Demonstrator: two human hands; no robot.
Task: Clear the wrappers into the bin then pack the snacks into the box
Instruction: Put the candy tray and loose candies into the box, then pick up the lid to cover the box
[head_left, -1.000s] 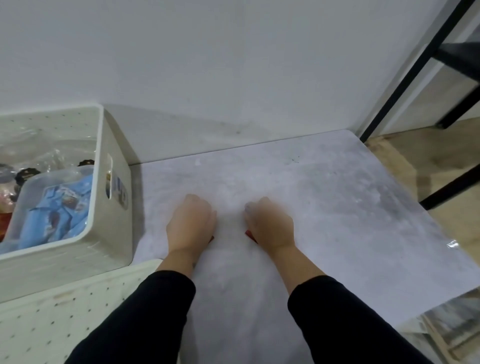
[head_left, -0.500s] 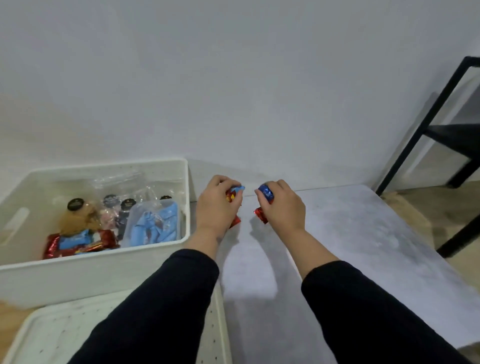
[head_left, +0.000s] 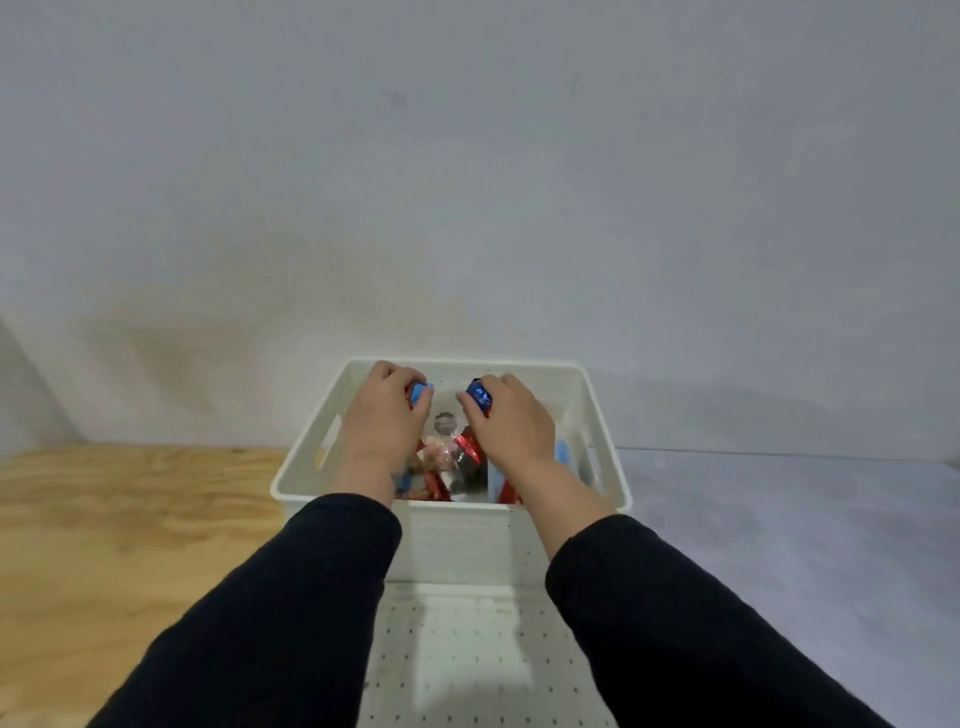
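The white plastic box (head_left: 602, 447) stands against the wall in the middle of the view, with packed snacks (head_left: 452, 462) inside. Both my hands are over its open top. My left hand (head_left: 382, 423) is closed around a small red and light-blue snack packet (head_left: 420, 392). My right hand (head_left: 511, 423) is closed around a red and dark-blue snack packet (head_left: 480, 397). Each packet shows only at the fingertips; the rest is hidden in the fist. My wrists cover much of the box's contents.
A white perforated lid or tray (head_left: 467, 654) lies just in front of the box, between my sleeves. A plywood surface (head_left: 114, 530) extends to the left, and a grey marbled tabletop (head_left: 789, 530) to the right. The wall is directly behind the box.
My hands picked the two packets off the grey tabletop, lifted them and carried them left. They now hover over the box, which has come to the centre of the view.
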